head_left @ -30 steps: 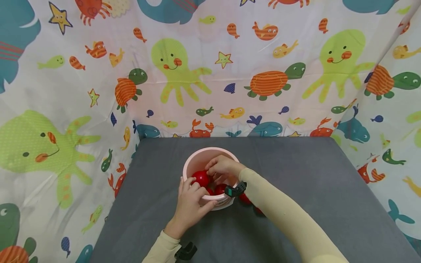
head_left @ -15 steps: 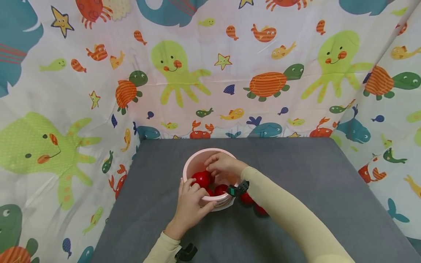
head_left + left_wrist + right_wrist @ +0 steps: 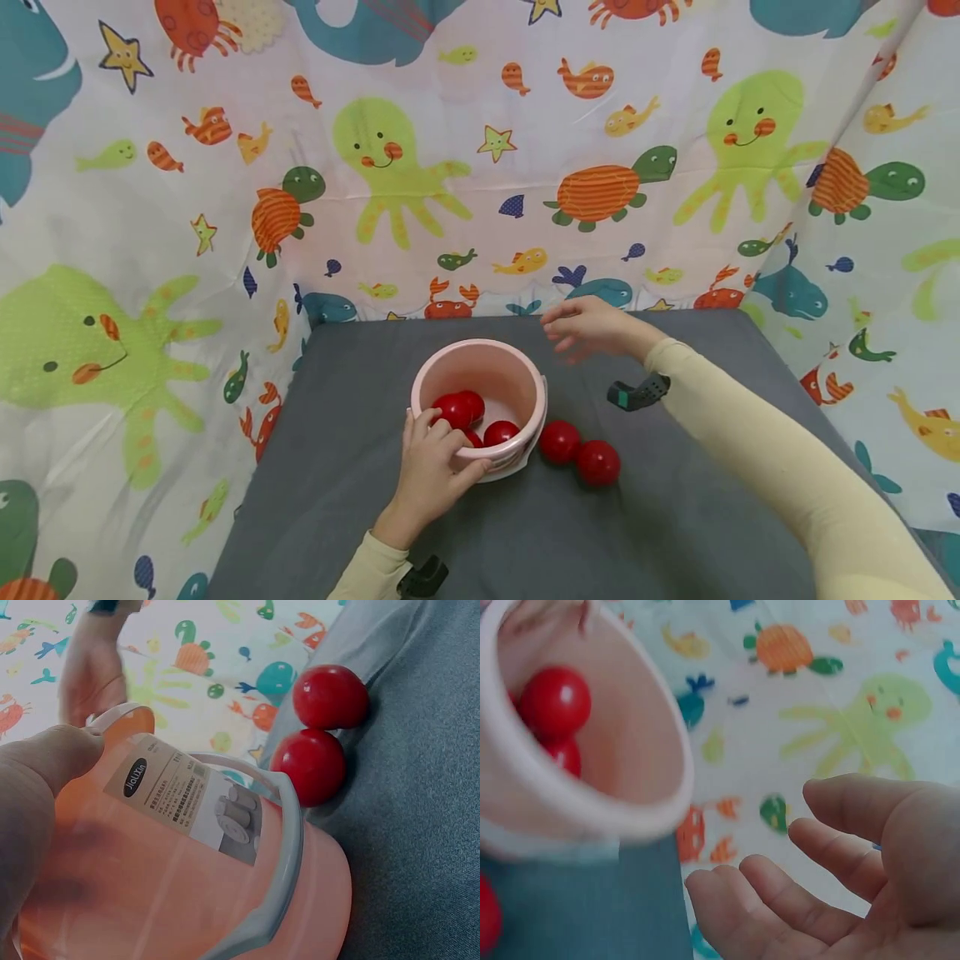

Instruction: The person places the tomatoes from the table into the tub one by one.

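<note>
A pink bucket (image 3: 480, 354) with a white handle (image 3: 289, 847) and a printed label (image 3: 195, 799) stands on the grey table. Several glossy red balls (image 3: 501, 432) lie inside it. My left hand (image 3: 431, 475) grips the near left rim, fingers over the edge and thumb along the outside. Up and to the right of the bucket, my right hand (image 3: 596, 325) is in the air with nothing in it, its fingers spread and loosely bent. In the right wrist view its palm (image 3: 930, 862) shows beside the bucket's mouth.
Two more red balls, one nearer the bucket (image 3: 559, 442) and one farther right (image 3: 598, 463), sit side by side on the grey tabletop (image 3: 675, 533). A curtain (image 3: 450, 200) printed with sea animals hangs behind the table and along its sides.
My right hand has come out of the bucket and moved up and to the right, uncovering the balls inside and the two on the table. The left hand stays on the rim.
</note>
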`<state>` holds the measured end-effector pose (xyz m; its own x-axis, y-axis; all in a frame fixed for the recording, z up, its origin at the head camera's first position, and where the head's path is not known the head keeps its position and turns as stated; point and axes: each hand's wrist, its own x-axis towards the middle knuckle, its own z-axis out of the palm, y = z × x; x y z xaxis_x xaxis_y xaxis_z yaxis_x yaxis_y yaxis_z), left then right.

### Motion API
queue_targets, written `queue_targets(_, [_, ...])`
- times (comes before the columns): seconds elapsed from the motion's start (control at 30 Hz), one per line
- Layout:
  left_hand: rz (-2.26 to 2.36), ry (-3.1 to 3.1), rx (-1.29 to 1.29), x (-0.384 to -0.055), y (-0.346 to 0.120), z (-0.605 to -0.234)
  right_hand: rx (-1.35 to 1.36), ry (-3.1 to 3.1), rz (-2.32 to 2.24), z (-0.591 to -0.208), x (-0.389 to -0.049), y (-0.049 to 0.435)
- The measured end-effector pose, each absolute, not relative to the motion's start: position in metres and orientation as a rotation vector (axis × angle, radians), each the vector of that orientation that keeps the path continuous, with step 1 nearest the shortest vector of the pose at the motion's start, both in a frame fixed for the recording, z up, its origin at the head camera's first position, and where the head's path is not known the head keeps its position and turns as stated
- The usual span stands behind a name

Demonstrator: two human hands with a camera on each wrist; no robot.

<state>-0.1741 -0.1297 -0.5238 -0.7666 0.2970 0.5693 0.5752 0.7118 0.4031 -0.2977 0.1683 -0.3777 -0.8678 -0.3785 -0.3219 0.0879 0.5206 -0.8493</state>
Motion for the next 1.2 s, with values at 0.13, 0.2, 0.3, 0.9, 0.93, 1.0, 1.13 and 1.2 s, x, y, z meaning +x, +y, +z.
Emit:
queue_targets(0.13, [-0.797, -2.449, -0.664, -0.174, -0.131, -0.525, -0.212, 2.302, -1.311, -0.389, -0.290, 0.210])
queue_targets(0.2, [-0.798, -2.443, -0.667, -0.175, -0.131, -0.525, -0.197, 2.304, -1.307, -0.396, -0.284, 0.227])
queue_targets(0.3, [-0.807, -2.436, -0.664, -0.175, -0.132, -0.525, -0.150, 2.292, -1.320, -0.409, -0.275, 0.249])
queue_targets(0.9, [-0.797, -2.439, -0.654, -0.172, -0.129, -0.524, 0.051, 2.204, -1.413, -0.486, -0.237, 0.288])
queue_targets(0.93, [-0.797, -2.443, -0.652, -0.172, -0.129, -0.524, 0.048, 2.194, -1.418, -0.490, -0.236, 0.286])
queue_targets(1.0, [-0.800, -2.444, -0.653, -0.173, -0.128, -0.524, 0.035, 2.175, -1.427, -0.497, -0.233, 0.284])
queue_targets(1.13, [-0.808, -2.437, -0.660, -0.173, -0.128, -0.524, 0.008, 2.135, -1.442, -0.512, -0.230, 0.279])
queue_targets(1.2, [-0.803, -2.437, -0.658, -0.173, -0.129, -0.524, -0.002, 2.107, -1.443, -0.519, -0.229, 0.275])
